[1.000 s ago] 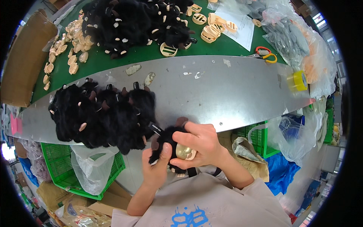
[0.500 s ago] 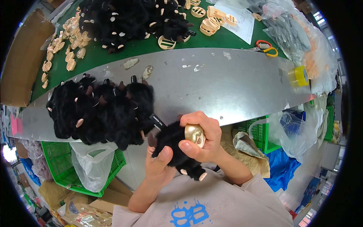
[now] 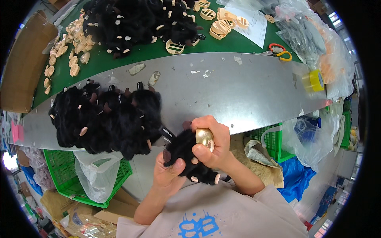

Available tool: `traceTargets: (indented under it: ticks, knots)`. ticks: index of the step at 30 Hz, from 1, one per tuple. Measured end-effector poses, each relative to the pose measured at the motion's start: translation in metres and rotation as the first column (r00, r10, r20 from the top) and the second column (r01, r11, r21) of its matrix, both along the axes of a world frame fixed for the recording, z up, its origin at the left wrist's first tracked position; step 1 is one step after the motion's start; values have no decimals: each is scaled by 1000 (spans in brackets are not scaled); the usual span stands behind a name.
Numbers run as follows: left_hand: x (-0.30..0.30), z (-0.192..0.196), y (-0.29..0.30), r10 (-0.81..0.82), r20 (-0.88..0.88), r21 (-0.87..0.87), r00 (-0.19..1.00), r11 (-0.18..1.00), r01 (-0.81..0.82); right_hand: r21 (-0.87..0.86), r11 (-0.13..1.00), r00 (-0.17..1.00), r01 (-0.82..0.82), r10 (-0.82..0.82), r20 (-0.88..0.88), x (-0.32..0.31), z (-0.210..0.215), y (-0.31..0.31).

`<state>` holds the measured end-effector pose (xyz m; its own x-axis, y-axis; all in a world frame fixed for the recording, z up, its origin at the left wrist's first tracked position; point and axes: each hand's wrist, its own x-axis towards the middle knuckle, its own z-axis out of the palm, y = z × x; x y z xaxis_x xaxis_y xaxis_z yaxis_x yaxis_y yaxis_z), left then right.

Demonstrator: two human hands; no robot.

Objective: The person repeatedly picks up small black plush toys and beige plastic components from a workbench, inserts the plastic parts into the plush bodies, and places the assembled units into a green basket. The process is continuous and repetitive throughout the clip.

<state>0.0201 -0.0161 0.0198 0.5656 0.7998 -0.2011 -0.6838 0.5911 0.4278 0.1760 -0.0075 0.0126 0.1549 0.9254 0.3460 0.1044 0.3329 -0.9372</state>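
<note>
Close to my shirt, a small black plush toy (image 3: 183, 143) with brown ears, tan feet and a black tag is held between both hands. My left hand (image 3: 168, 174) is closed around its left side, thumb pressed into the fur. My right hand (image 3: 217, 143) grips a shiny gold dome-shaped piece (image 3: 204, 138) against the toy's right side, with fingers over its top and the thumb below. The fingers hide how the piece and the fur meet. Left of my hands, several similar black plush toys (image 3: 107, 119) lie in a row on the metal strip.
The grey metal strip (image 3: 206, 91) borders a green table (image 3: 147, 50). Further away are a black plush pile (image 3: 131, 23), tan plastic parts (image 3: 220, 28), scissors (image 3: 281, 51) and yellow tape (image 3: 316, 80). Green crates (image 3: 63, 174) stand below; a cardboard box (image 3: 25, 63) is at left.
Both hands have turned the toy slightly, and a tan piece on its front now shows. The gold piece has tilted and shifted slightly with my right hand.
</note>
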Motion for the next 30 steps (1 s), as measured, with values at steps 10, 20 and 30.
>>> traceTargets:
  ticks: [10, 20, 30]
  knots:
    - [-2, 19, 9, 131, -490, 219, 862, 975, -24, 305, 949, 968, 74, -142, 208, 7, -4, -4]
    - [6, 25, 7, 240, -697, 325, 676, 946, -1, 377, 922, 813, 85, -283, 509, 22, 10, -6]
    - [6, 6, 11, 315, -630, 387, 710, 920, -64, 299, 950, 784, 91, -254, 567, 17, 8, 3]
